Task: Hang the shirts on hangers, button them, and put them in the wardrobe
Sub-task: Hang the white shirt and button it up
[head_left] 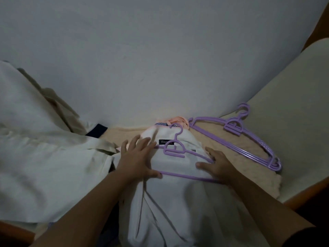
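Observation:
A white shirt (170,202) lies lengthwise in front of me, collar away, its black label showing. On its upper part lies a purple hanger (175,148), hook pointing away. My left hand (137,157) rests spread on the shirt's left shoulder, thumb touching the hanger's bottom bar. My right hand (218,164) lies over the hanger's right end with its fingers fairly straight; the hanger's arm passes between thumb and forefinger.
A stack of purple hangers (249,143) lies to the right on a beige fleecy cover (231,157). A cream garment (44,157) is spread at the left. A pink cloth (178,121) sits behind the shirt at the white wall. A pale cushion (293,122) borders the right.

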A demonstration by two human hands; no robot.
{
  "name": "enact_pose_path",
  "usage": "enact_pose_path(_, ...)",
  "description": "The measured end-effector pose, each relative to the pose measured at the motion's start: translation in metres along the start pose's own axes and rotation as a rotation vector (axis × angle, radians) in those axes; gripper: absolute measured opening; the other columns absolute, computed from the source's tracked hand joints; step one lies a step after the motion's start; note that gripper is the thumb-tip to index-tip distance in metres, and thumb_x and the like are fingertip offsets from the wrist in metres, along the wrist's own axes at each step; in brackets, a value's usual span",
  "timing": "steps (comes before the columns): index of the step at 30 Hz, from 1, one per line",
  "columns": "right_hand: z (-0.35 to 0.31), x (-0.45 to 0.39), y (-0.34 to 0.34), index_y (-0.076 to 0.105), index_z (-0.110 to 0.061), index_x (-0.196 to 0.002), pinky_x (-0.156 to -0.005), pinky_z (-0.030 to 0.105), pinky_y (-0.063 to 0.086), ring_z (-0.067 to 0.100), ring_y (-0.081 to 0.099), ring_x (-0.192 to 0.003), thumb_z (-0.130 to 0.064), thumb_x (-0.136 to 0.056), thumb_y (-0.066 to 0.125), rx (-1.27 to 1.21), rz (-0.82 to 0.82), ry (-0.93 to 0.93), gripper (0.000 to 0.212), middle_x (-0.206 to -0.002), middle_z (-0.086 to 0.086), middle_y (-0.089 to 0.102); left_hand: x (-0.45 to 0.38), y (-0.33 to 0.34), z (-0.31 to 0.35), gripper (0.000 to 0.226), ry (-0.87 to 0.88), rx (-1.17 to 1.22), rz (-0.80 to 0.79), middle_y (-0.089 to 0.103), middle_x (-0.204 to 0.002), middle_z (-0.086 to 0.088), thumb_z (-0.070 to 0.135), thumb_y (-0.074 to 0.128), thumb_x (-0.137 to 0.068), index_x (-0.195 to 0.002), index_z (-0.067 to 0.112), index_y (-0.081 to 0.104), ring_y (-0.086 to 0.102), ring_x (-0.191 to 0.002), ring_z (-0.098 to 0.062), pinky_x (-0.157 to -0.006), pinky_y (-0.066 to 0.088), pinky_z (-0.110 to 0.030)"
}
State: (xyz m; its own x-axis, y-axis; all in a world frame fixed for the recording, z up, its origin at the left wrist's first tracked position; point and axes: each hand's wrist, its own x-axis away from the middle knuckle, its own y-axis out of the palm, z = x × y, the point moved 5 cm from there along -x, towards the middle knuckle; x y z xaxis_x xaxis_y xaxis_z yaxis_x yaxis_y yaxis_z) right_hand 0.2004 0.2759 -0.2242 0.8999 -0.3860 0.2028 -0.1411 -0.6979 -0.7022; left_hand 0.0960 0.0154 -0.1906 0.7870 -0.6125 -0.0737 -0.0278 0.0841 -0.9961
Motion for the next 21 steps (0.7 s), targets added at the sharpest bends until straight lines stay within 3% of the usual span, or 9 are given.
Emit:
enact_pose_path(2, 0.002, -0.006, -0.006, 0.053, -0.009, -0.132, -0.097, 0.028, 0.037, 0.025, 0.050, -0.119, -0.049, -0.082, 0.066, -0.114, 0.064, 0.033, 0.066, -0.129, 0.002, 0.053, -0.009, 0.003, 0.002, 0.114, 0.061, -0.039, -0.006, 0.017, -0.158, 0.007, 0.087, 0.059, -0.052, -0.149, 0.037, 0.022, -0.002, -0.147, -0.022, -0.113, -0.008, -0.050)
enact_pose_path(3, 0.004, -0.010, -0.007, 0.060, -0.004, -0.122, -0.094, 0.029, 0.039, 0.026, 0.054, -0.113, -0.050, -0.086, 0.060, -0.145, 0.082, 0.042, 0.058, -0.123, 0.007, 0.059, -0.012, 0.004, 0.002, 0.112, 0.093, -0.055, -0.005, 0.016, -0.159, 0.008, 0.085, 0.060, -0.055, -0.149, 0.036, 0.022, -0.003, -0.148, -0.021, -0.113, -0.009, -0.050)
enact_pose_path(5, 0.010, -0.021, -0.005, 0.068, -0.001, -0.104, -0.090, 0.034, 0.045, 0.031, 0.060, -0.101, -0.065, -0.084, 0.049, -0.222, 0.088, 0.080, 0.070, -0.109, 0.015, 0.066, -0.016, 0.007, 0.002, 0.112, 0.142, -0.065, -0.017, 0.013, -0.160, 0.009, 0.085, 0.060, -0.057, -0.150, 0.035, 0.021, -0.004, -0.148, -0.021, -0.114, -0.009, -0.049)
enact_pose_path(9, 0.035, -0.040, 0.003, 0.065, -0.006, -0.082, -0.069, 0.033, 0.046, 0.028, 0.058, -0.074, -0.052, -0.087, 0.057, -0.401, 0.041, 0.351, 0.047, -0.091, 0.017, 0.064, -0.023, 0.016, -0.003, 0.115, 0.192, 0.018, -0.038, 0.013, -0.160, 0.010, 0.086, 0.058, -0.057, -0.151, 0.031, 0.023, -0.001, -0.148, -0.022, -0.114, 0.000, -0.052)
enact_pose_path(13, 0.043, -0.042, 0.012, 0.069, -0.009, -0.096, -0.085, 0.041, 0.053, 0.029, 0.067, -0.087, -0.049, -0.082, 0.067, -0.592, -0.006, 0.399, 0.043, -0.092, 0.012, 0.072, -0.023, 0.025, -0.005, 0.114, 0.205, 0.015, -0.085, 0.002, -0.161, 0.013, 0.091, 0.042, -0.056, -0.152, 0.035, 0.015, -0.006, -0.148, -0.022, -0.114, 0.009, -0.050)
enact_pose_path(17, 0.045, -0.041, 0.014, 0.071, -0.005, -0.093, -0.070, 0.034, 0.053, 0.028, 0.068, -0.079, -0.035, -0.083, 0.070, -0.673, -0.035, 0.418, 0.032, -0.081, 0.013, 0.073, -0.022, 0.031, -0.007, 0.121, 0.137, 0.028, -0.114, -0.014, -0.160, 0.008, 0.096, 0.042, -0.048, -0.151, 0.042, 0.008, -0.009, -0.148, -0.024, -0.111, 0.017, -0.055)
enact_pose_path(21, 0.053, -0.041, 0.012, 0.069, -0.004, -0.099, -0.088, 0.048, 0.054, 0.035, 0.067, -0.091, -0.043, -0.073, 0.077, -0.606, -0.076, 0.475, 0.047, -0.094, 0.019, 0.071, -0.023, 0.033, -0.007, 0.128, 0.101, 0.003, -0.126, -0.016, -0.160, 0.002, 0.099, 0.038, -0.042, -0.151, 0.041, 0.008, -0.001, -0.148, -0.028, -0.107, 0.022, -0.057)
